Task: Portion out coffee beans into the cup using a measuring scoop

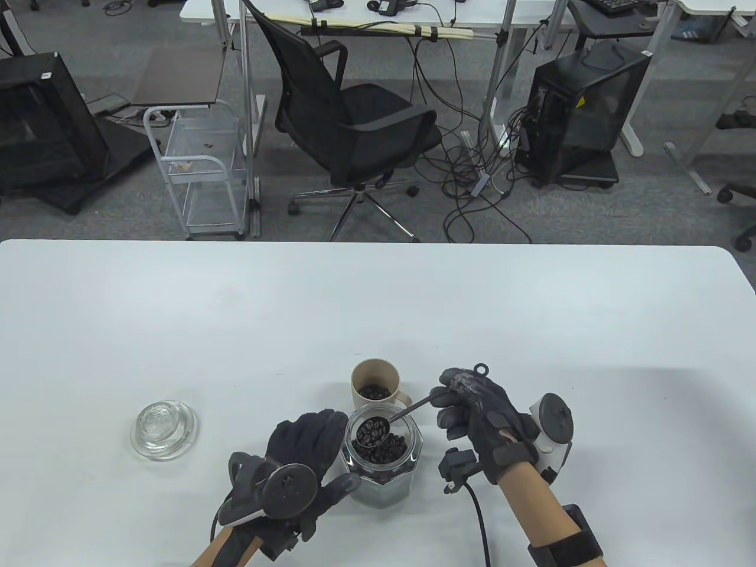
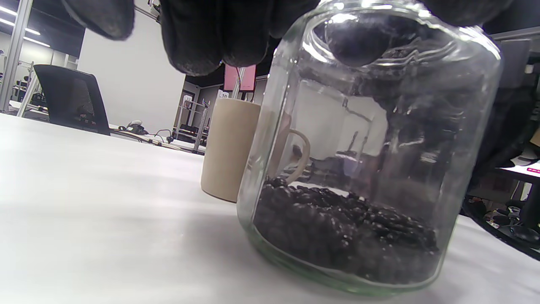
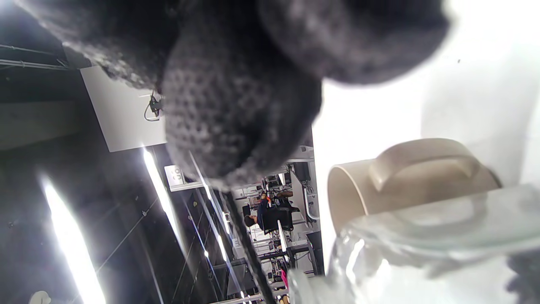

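A glass jar [image 1: 383,466] with coffee beans in its bottom stands near the table's front edge; the left wrist view shows the jar [image 2: 363,169] up close. My left hand [image 1: 307,455] grips its left side. My right hand [image 1: 466,407] pinches the thin handle of a metal measuring scoop [image 1: 373,432], whose bowl is full of beans and sits in the jar's mouth. Just behind the jar stands a beige cup [image 1: 375,387] with some beans inside; the right wrist view shows the cup [image 3: 405,177] on its side, and the left wrist view shows the cup [image 2: 228,147] too.
The jar's glass lid [image 1: 162,428] lies on the white table [image 1: 531,319] to the left. A cable [image 1: 478,520] trails from my right wrist toward the front edge. Beyond the table's far edge are an office chair [image 1: 354,124] and a wire cart.
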Demonstrator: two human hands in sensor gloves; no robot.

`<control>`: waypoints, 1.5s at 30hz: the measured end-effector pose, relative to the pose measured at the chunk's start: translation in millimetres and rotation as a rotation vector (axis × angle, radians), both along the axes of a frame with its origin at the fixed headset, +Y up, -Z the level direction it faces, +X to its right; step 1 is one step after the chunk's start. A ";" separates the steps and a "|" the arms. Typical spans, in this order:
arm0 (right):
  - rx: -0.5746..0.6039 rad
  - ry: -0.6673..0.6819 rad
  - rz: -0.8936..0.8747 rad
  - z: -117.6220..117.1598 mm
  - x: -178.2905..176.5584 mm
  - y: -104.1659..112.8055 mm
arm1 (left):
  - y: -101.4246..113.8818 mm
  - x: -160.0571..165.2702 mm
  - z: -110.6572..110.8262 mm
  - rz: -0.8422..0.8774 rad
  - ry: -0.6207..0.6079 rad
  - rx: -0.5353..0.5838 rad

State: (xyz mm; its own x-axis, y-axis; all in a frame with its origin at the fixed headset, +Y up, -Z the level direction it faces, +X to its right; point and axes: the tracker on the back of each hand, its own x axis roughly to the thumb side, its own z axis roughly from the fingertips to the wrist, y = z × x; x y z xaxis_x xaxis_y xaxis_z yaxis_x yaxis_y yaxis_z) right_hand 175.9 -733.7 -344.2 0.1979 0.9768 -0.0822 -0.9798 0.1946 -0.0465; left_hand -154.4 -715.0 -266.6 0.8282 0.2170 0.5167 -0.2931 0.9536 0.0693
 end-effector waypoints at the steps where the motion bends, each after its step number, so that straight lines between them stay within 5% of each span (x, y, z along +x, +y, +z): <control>1: -0.001 -0.008 -0.012 -0.5 1.3 -0.1 | 0.1 0.0 0.0 0.000 0.000 0.000; 15: -0.069 -0.139 -0.204 -16.2 20.7 -14.2 | 0.0 -0.1 0.4 -0.001 -0.001 -0.001; 27: -0.034 -0.169 -0.072 -25.0 19.7 -24.6 | 0.4 -0.8 0.5 -0.011 0.000 0.000; 33: 0.092 -0.092 0.047 -26.1 8.5 -15.5 | 0.4 -0.8 0.7 -0.013 0.001 0.002; 41: 0.534 0.128 0.420 -21.0 -13.0 25.2 | 0.2 -0.8 0.9 -0.014 0.001 0.002; 45: 0.630 0.144 0.544 -11.8 -19.9 36.7 | 0.2 -0.8 0.9 -0.014 0.001 0.002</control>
